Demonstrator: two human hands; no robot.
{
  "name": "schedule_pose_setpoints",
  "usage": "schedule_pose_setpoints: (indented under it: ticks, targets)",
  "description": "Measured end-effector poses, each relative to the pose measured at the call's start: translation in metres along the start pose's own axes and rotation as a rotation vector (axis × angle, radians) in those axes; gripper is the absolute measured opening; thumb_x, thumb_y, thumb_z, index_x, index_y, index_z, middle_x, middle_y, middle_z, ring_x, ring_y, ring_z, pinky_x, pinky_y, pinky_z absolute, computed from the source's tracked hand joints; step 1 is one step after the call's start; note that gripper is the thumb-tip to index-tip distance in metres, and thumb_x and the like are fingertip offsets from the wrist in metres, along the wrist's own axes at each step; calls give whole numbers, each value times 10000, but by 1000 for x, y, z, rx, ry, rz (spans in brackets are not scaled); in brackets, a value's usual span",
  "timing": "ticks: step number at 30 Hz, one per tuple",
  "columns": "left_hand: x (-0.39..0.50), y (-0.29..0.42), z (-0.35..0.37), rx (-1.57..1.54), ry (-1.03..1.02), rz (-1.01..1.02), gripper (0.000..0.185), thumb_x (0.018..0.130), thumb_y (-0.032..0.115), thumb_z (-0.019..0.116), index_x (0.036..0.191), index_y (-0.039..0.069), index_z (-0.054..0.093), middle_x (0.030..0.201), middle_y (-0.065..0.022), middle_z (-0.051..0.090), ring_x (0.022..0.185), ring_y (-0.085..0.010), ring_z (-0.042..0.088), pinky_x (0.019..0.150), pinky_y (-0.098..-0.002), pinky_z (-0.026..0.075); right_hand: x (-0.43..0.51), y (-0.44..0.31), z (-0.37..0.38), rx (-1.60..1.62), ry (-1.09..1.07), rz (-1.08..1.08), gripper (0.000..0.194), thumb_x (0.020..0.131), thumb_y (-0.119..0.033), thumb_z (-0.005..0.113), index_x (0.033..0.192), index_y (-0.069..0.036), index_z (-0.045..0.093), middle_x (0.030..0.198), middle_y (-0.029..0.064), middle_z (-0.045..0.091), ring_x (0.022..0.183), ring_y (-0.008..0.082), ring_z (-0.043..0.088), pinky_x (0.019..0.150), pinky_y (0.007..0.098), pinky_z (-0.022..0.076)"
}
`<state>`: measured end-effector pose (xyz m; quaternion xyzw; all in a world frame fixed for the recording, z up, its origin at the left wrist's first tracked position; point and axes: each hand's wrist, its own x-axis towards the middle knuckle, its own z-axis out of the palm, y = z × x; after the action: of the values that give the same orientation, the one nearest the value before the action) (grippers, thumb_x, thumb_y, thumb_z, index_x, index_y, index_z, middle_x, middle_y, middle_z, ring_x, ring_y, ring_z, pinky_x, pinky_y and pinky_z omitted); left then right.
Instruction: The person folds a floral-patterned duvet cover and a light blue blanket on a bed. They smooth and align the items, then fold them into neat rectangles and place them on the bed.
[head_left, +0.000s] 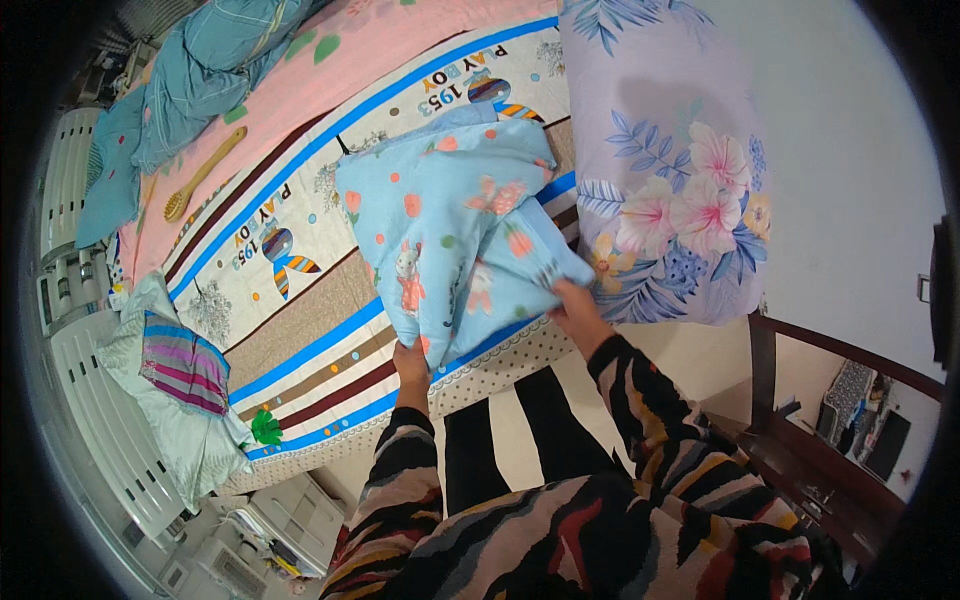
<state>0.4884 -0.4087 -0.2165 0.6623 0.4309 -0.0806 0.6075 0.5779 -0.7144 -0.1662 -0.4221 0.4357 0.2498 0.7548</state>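
A light blue cloth (442, 232) with rabbits and strawberry-like prints lies partly folded and rumpled near the bed's front edge. At its lower left corner, my left hand (412, 369) is closed on the cloth. My right hand (576, 311) grips its right corner, with the fingers slightly blurred. Beneath the cloth spreads a striped bed cover (322, 217) with printed rabbit heads and lettering. Just right of the cloth is a lilac pillow (675, 180) with large flowers.
A wooden brush (204, 176) lies on a pink sheet (315, 64) beside crumpled teal bedding (206, 64). To the left are a striped cloth (184, 364) and a pale green pillow (142, 397). A white cabinet (292, 521) stands lower left; a dark-framed mirror (855, 405) is at right.
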Motion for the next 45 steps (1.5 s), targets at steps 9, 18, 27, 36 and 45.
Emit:
schedule_pose_setpoints:
  ticks: [9, 18, 27, 36, 45]
  targets:
    - [1, -39, -19, 566, 35, 163, 378, 763, 207, 664, 992, -66, 539, 938, -242, 615, 869, -352, 607, 755, -408, 459, 36, 72, -75, 57, 180, 82, 244, 715, -49, 529, 956, -44, 488, 823, 92, 518, 642, 226, 531, 538, 321, 483]
    - [44, 55, 35, 132, -85, 288, 464, 826, 239, 629, 1129, -78, 477, 1087, -178, 539, 909, -245, 561, 769, -343, 472, 26, 60, -58, 72, 32, 173, 375, 784, -144, 612, 1129, -109, 471, 1045, 47, 528, 936, 232, 525, 817, 368, 458]
    - [52, 187, 92, -42, -405, -111, 454, 729, 128, 662, 1122, -43, 511, 988, -136, 598, 853, -230, 593, 757, -318, 478, 31, 53, -43, 102, 53, 139, 421, 795, -69, 615, 1181, -55, 447, 1124, 79, 541, 1010, 246, 550, 841, 369, 481]
    - [-95, 229, 79, 320, -210, 1183, 370, 697, 38, 620, 1063, -7, 580, 936, -140, 624, 826, -229, 608, 723, -320, 475, 21, 58, -48, 178, -7, 116, 419, 798, -58, 608, 1184, -48, 446, 1113, 88, 549, 974, 240, 572, 839, 369, 482]
    - [-69, 113, 137, 1105, -529, 946, 513, 677, 157, 682, 1158, 74, 525, 881, -130, 545, 800, -314, 553, 718, -396, 446, 23, 65, -57, 243, -55, 71, 384, 830, -81, 579, 1190, -111, 449, 1122, 43, 548, 997, 210, 561, 819, 366, 484]
